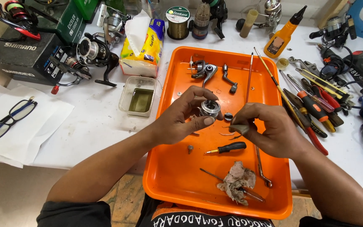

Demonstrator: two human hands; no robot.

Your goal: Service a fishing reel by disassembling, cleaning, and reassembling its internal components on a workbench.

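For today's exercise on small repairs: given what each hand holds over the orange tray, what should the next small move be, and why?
Probably bring the right hand and its small dark piece across to the round metal reel part pinched in the left hand, since the two are held close together but apart above the orange tray.

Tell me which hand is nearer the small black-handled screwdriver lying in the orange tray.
Right. The right hand hovers just above and right of the screwdriver; the left hand, holding a round metal reel part, sits farther up-left.

A white, smudged counter (pixel 101 122) carries an orange plastic tray (pixel 177 168) at its near edge. Black-framed glasses (pixel 6 120) lie on white paper sheets (pixel 43 122) at the left edge (screwdrivers and pliers (pixel 316 109) crowd the right side); fishing reels (pixel 93 52) line the far edge.
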